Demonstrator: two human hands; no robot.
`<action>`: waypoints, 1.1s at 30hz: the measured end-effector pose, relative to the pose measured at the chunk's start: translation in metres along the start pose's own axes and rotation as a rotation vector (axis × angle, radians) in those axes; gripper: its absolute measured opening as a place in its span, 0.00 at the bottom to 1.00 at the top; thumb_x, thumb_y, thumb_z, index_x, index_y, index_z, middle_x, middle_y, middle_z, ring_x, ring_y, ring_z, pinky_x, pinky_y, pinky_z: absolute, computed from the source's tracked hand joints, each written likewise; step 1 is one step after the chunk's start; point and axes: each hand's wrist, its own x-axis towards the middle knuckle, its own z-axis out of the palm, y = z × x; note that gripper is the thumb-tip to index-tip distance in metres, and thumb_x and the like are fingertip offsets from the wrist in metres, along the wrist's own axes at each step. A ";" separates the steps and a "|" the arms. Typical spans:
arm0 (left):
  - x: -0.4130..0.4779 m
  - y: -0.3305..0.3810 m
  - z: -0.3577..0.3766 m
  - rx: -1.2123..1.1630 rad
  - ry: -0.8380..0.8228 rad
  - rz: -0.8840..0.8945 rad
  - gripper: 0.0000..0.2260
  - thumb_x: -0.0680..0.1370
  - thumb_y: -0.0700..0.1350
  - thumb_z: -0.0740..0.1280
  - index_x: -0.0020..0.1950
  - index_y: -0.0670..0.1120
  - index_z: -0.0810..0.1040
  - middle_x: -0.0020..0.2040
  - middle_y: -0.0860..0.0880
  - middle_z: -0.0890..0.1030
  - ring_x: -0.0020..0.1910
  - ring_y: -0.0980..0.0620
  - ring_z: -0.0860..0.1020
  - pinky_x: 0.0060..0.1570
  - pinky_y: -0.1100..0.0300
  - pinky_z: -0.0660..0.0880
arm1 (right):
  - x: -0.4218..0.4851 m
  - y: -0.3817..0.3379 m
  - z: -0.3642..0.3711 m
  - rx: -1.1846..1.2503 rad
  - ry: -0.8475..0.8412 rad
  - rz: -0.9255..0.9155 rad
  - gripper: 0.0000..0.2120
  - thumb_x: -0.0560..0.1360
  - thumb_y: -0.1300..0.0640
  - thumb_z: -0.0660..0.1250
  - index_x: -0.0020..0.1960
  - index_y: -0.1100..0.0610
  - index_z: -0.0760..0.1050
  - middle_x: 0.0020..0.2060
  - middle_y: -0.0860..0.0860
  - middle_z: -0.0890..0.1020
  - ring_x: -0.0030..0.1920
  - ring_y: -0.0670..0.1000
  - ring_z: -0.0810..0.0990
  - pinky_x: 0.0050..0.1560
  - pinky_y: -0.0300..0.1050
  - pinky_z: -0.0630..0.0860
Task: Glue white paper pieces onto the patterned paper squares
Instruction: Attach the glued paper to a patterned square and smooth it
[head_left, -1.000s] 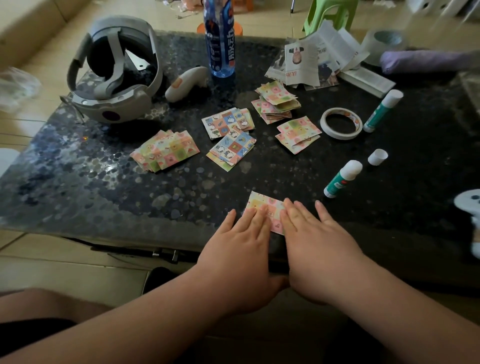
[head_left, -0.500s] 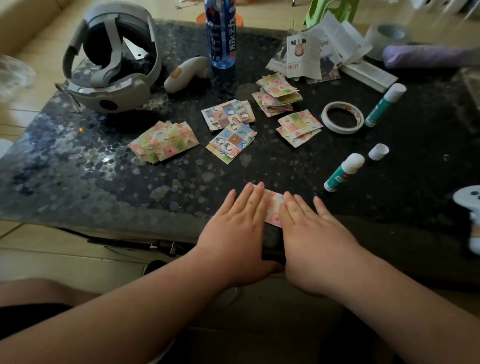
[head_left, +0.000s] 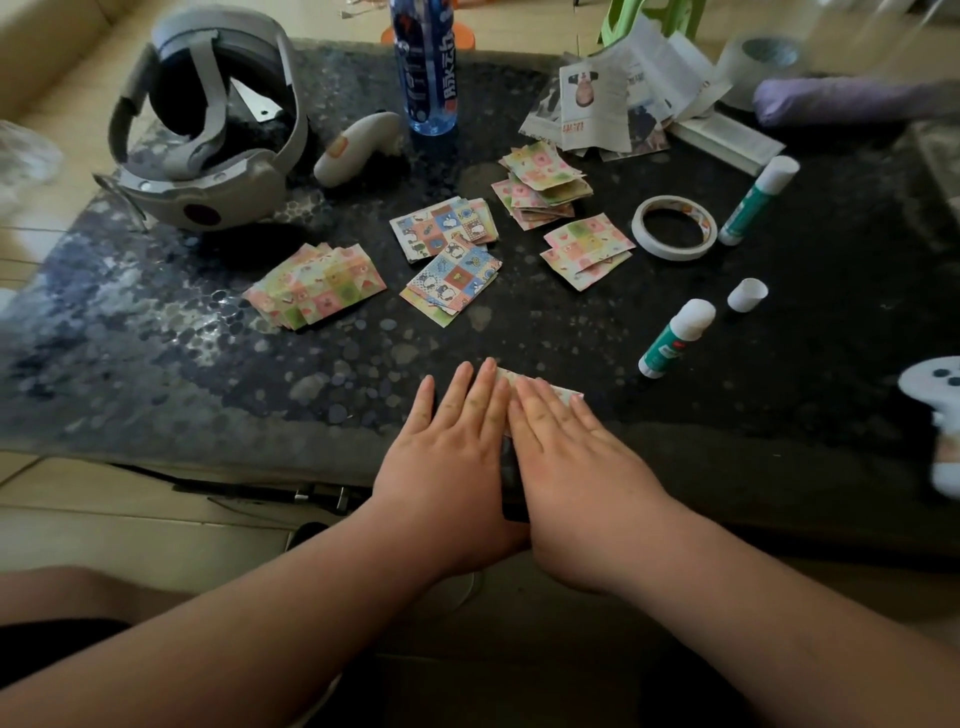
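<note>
A home living room: a low, dark speckled desk (head_left: 156, 364) stands on beige floor tiles (head_left: 130, 525), with a sofa edge (head_left: 47, 47) far left and a green plastic stool (head_left: 649, 15) behind. A VR headset (head_left: 208, 130), drink bottle (head_left: 423, 67) and folded umbrella (head_left: 852, 104) share the desk.

Left hand (head_left: 452, 462), right hand (head_left: 576, 467) slid forward, flat, side by side. Pastel patterned paper square (head_left: 563, 391) now nearly covered, only thin far edge peeking past fingertips.
</note>
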 end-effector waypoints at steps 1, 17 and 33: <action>0.001 -0.001 0.000 0.002 -0.006 0.002 0.53 0.69 0.77 0.45 0.79 0.45 0.27 0.79 0.46 0.27 0.77 0.46 0.26 0.78 0.41 0.36 | 0.001 0.001 0.001 -0.007 -0.013 0.006 0.49 0.80 0.46 0.61 0.80 0.61 0.27 0.79 0.57 0.28 0.79 0.55 0.27 0.80 0.55 0.34; 0.001 -0.006 -0.012 -0.061 -0.073 0.016 0.61 0.66 0.82 0.57 0.80 0.46 0.30 0.80 0.48 0.28 0.78 0.48 0.28 0.78 0.42 0.35 | -0.029 0.018 -0.005 -0.009 -0.165 0.146 0.48 0.79 0.49 0.63 0.81 0.57 0.30 0.80 0.55 0.29 0.80 0.52 0.30 0.81 0.59 0.37; 0.020 -0.035 -0.051 -0.846 -0.042 -0.393 0.23 0.72 0.53 0.78 0.63 0.51 0.73 0.45 0.52 0.86 0.43 0.53 0.85 0.49 0.49 0.83 | -0.024 0.019 -0.021 0.185 0.129 0.163 0.25 0.79 0.42 0.62 0.73 0.51 0.69 0.71 0.48 0.67 0.71 0.50 0.66 0.71 0.51 0.70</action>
